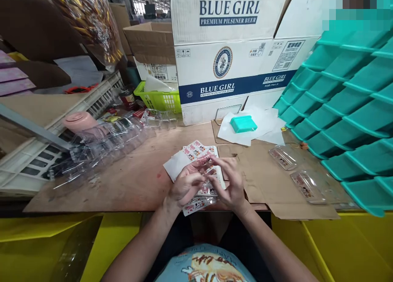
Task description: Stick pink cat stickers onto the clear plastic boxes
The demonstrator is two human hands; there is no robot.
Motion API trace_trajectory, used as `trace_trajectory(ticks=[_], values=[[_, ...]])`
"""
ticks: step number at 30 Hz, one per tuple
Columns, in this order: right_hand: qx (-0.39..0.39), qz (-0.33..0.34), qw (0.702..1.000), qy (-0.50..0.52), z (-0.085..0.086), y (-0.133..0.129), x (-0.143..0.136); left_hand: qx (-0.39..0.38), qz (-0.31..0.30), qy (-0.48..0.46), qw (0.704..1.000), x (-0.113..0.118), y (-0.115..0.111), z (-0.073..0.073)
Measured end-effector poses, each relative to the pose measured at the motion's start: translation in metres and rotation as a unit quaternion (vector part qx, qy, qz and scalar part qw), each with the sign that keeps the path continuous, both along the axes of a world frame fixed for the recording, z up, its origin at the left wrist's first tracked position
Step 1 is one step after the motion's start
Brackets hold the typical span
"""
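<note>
Over the table's front edge, my left hand (186,186) and my right hand (231,183) face each other with bent fingers. Between the fingertips they hold a small clear plastic cover (204,161), largely hidden by the fingers. Below the hands lie sheets of cartoon stickers (194,150), pink, white and black, partly covered by them. Two clear covers with stickers on them, a farther one (283,157) and a nearer one (308,187), rest on cardboard to the right.
Stacked teal bins (346,98) lean at right; one small teal box (243,124) sits on white paper. Nested clear plastic shells (110,141) lie at left beside a pink lidded container (80,121). White beer cartons (224,48) and a green basket (161,100) stand behind.
</note>
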State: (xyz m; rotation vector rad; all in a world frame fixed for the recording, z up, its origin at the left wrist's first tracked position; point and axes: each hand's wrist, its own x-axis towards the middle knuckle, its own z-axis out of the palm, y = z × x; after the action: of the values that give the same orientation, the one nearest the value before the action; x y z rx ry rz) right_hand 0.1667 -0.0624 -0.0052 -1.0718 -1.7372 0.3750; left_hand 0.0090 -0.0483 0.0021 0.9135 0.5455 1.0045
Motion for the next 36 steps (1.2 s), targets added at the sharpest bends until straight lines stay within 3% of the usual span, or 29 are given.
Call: trace_trajectory(ticks=[2, 5, 7, 8, 9, 10, 12, 14, 17, 19, 21, 23, 26, 29, 31, 33, 34, 36], values=[[-0.089, -0.022, 0.99, 0.112, 0.002, 0.003, 0.003, -0.002, -0.01, -0.026, 1.0, -0.003, -0.005, -0.003], [-0.201, 0.008, 0.954, 0.221, 0.004, 0.009, 0.003, 0.018, -0.014, 0.005, 1.0, 0.0, -0.016, -0.009], [-0.192, 0.003, 0.955, 0.227, 0.005, 0.011, 0.004, 0.085, 0.035, 0.105, 0.99, -0.004, -0.017, -0.013], [-0.167, -0.015, 0.961, 0.221, 0.006, 0.011, 0.005, 0.137, 0.088, 0.181, 0.97, -0.013, -0.015, -0.015], [-0.144, -0.034, 0.965, 0.215, 0.007, 0.011, 0.007, 0.191, 0.157, 0.267, 0.932, -0.025, -0.011, -0.014], [-0.128, -0.05, 0.968, 0.212, 0.008, 0.011, 0.009, 0.24, 0.233, 0.35, 0.875, -0.043, -0.005, -0.013], [-0.127, -0.06, 0.967, 0.214, 0.01, 0.01, 0.011, 0.296, 0.365, 0.48, 0.741, -0.088, 0.012, -0.004], [-0.148, -0.03, 0.965, 0.215, 0.011, 0.009, 0.005, 0.32, 0.428, 0.57, 0.624, -0.137, 0.036, 0.009], [-0.167, 0.066, 0.965, 0.189, 0.011, 0.017, -0.023, 0.341, 0.393, 0.681, 0.516, -0.187, 0.078, 0.033], [-0.158, 0.117, 0.97, 0.142, 0.011, 0.036, -0.051, 0.366, 0.343, 0.726, 0.47, -0.196, 0.103, 0.047], [-0.123, 0.128, 0.981, 0.081, 0.011, 0.067, -0.08, 0.399, 0.293, 0.749, 0.44, -0.193, 0.12, 0.054], [-0.064, 0.114, 0.991, 0.016, 0.012, 0.107, -0.106, 0.418, 0.259, 0.758, 0.429, -0.186, 0.129, 0.053], [0.021, 0.132, 0.989, -0.062, 0.016, 0.168, -0.14, 0.415, 0.238, 0.768, 0.425, -0.184, 0.133, 0.039], [0.031, 0.164, 0.983, -0.07, 0.016, 0.213, -0.171, 0.42, 0.234, 0.78, 0.401, -0.196, 0.13, 0.021], [0.012, 0.179, 0.982, -0.054, 0.015, 0.229, -0.186, 0.427, 0.242, 0.773, 0.402, -0.208, 0.126, 0.013], [-0.005, 0.19, 0.981, -0.03, 0.015, 0.231, -0.195, 0.435, 0.25, 0.743, 0.442, -0.219, 0.119, 0.01], [-0.008, 0.19, 0.982, -0.017, 0.016, 0.226, -0.194, 0.437, 0.253, 0.717, 0.48, -0.222, 0.114, 0.01], [-0.037, 0.2, 0.977, 0.059, 0.022, 0.205, -0.185, 0.418, 0.28, 0.625, 0.597, -0.221, 0.101, 0.011]])
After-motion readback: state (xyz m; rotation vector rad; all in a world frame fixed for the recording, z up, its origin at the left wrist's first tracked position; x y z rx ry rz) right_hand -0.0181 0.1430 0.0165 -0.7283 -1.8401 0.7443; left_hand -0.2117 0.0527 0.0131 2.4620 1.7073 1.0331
